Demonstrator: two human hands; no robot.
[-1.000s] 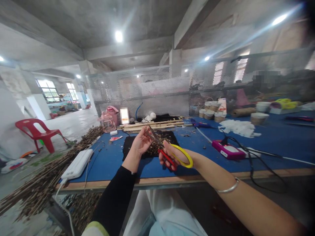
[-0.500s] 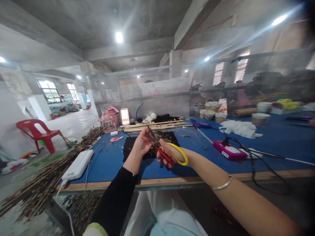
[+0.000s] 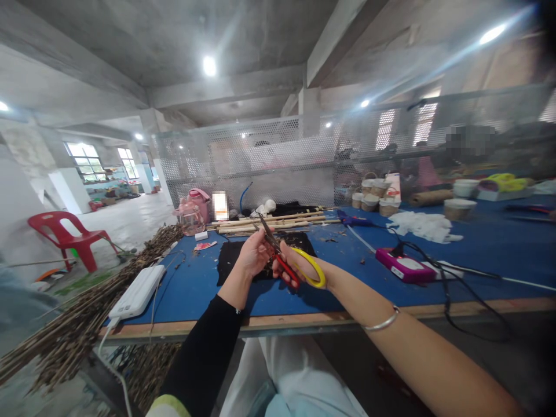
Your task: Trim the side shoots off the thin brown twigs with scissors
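My right hand (image 3: 292, 267) grips a pair of scissors (image 3: 313, 269) with one yellow and one red handle. The blades are parted and point up and left, reaching past the fingers of my left hand (image 3: 254, 253). Those left fingers are pinched together beside the blades; whatever small piece they hold is too small to make out. Beneath both hands lies a black cloth (image 3: 229, 260) with brown plant scraps on it, partly hidden by the hands.
Bamboo sticks (image 3: 286, 221) lie behind the cloth on the blue table (image 3: 347, 289). A white power bank (image 3: 138, 291) is at left, near bundled dry stalks (image 3: 87, 307). A purple power strip (image 3: 406, 267) with black cables, white fabric (image 3: 428, 226) and small pots (image 3: 459, 209) are at right.
My right hand and the scissors have shifted slightly left, closer to my left hand. A blurred shape has come in at the far left edge.
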